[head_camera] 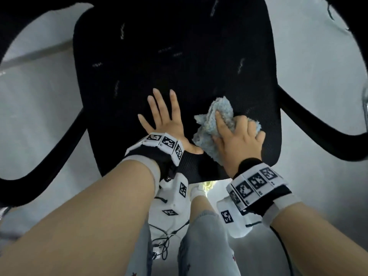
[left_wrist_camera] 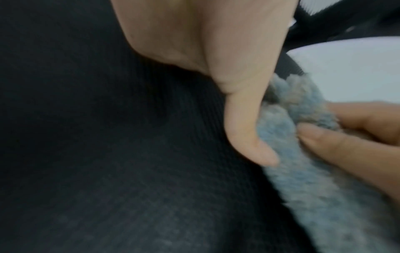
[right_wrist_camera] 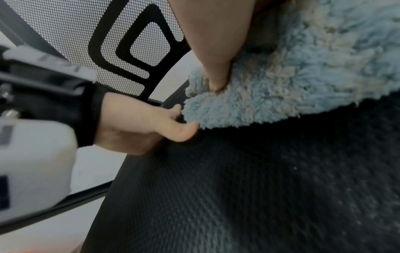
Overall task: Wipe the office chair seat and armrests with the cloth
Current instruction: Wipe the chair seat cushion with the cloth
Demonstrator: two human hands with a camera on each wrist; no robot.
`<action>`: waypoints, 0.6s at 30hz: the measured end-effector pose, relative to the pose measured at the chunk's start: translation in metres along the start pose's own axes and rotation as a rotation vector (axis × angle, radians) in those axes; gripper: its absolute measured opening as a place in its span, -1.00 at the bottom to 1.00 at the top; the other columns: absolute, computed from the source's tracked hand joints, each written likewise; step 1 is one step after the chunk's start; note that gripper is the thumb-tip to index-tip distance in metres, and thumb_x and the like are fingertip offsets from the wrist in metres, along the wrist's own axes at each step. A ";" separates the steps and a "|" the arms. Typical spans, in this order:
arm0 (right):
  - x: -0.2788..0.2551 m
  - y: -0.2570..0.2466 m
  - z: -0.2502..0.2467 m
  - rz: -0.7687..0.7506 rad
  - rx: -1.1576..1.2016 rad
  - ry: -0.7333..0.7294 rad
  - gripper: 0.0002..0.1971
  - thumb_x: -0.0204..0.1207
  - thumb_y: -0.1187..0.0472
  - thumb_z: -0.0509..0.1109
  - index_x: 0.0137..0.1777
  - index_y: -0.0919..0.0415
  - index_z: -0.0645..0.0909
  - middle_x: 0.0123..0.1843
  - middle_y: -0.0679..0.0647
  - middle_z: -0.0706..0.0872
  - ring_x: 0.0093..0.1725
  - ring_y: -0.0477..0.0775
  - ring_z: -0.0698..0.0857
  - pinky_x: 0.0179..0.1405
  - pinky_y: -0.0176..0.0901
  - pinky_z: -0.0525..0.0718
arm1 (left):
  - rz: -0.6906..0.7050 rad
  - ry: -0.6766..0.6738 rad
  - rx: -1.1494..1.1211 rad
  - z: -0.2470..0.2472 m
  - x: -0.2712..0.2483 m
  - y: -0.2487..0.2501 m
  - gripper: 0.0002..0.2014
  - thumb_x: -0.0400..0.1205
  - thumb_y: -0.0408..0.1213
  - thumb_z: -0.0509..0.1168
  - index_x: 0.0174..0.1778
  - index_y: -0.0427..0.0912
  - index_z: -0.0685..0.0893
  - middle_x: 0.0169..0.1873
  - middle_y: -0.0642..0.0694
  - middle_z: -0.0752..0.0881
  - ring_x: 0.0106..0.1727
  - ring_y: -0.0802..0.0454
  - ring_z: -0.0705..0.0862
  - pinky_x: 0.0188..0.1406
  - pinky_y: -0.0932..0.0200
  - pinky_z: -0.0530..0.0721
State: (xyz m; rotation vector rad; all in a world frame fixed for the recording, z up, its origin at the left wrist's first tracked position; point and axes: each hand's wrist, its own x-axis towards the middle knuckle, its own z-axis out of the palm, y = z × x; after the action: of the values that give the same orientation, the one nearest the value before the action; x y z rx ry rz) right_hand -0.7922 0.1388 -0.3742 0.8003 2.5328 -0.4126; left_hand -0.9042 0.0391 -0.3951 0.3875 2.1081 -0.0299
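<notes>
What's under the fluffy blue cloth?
The blue cloth lies bunched on the black chair seat, gripped and pressed down by the right hand. Black mesh seat shows all around it. The patch of seat right beneath the cloth is covered, so it cannot be seen.

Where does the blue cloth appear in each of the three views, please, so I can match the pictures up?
Head view: the blue cloth sits right of centre on the black seat, bunched under the right hand.
Left wrist view: cloth at the right edge, beside the thumb.
Right wrist view: cloth fills the upper right.
Shared landmark: the left hand, flat on the seat beside the cloth, its thumb showing in every view.
</notes>
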 end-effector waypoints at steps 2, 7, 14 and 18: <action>0.006 0.000 0.007 -0.005 -0.043 -0.039 -0.48 0.63 -0.01 0.16 0.58 -0.08 0.18 0.27 0.30 0.44 0.20 0.32 0.42 0.17 0.26 0.34 | -0.043 0.002 0.031 0.012 0.011 0.008 0.58 0.03 0.27 0.57 0.39 -0.10 -0.71 0.40 -0.33 -0.69 0.46 -0.30 -0.64 0.37 -0.52 -0.37; 0.059 -0.013 0.008 0.062 -0.074 -0.002 -0.47 0.66 0.03 0.06 0.60 -0.11 0.02 0.42 0.24 0.28 0.34 0.28 0.30 0.33 0.29 0.22 | -0.089 0.332 0.082 0.043 0.027 0.012 0.33 0.25 0.33 0.42 0.56 -0.11 -0.45 0.60 -0.35 -0.31 0.61 -0.34 -0.29 0.43 -0.53 -0.20; 0.049 -0.018 0.004 0.083 0.021 -0.062 -0.46 0.68 0.02 0.01 0.62 -0.13 -0.09 0.39 0.24 0.26 0.34 0.25 0.25 0.31 0.27 0.22 | -0.142 0.370 0.057 0.043 0.020 0.020 0.29 0.17 0.49 0.22 0.61 -0.09 -0.32 0.62 -0.35 -0.21 0.63 -0.30 -0.23 0.45 -0.53 -0.22; 0.027 -0.004 0.011 0.055 -0.017 -0.176 -0.44 0.68 0.00 0.02 0.61 -0.15 -0.12 0.33 0.19 0.26 0.26 0.22 0.25 0.29 0.24 0.20 | -0.085 0.221 0.054 0.038 0.021 0.011 0.44 0.01 0.65 0.09 0.49 -0.14 -0.57 0.54 -0.38 -0.46 0.56 -0.36 -0.45 0.39 -0.51 -0.33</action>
State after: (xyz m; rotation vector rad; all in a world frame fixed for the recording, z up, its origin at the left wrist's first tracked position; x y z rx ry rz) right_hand -0.8103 0.1434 -0.3966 0.7893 2.3435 -0.4241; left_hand -0.8798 0.0483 -0.4315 0.3459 2.3455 -0.0980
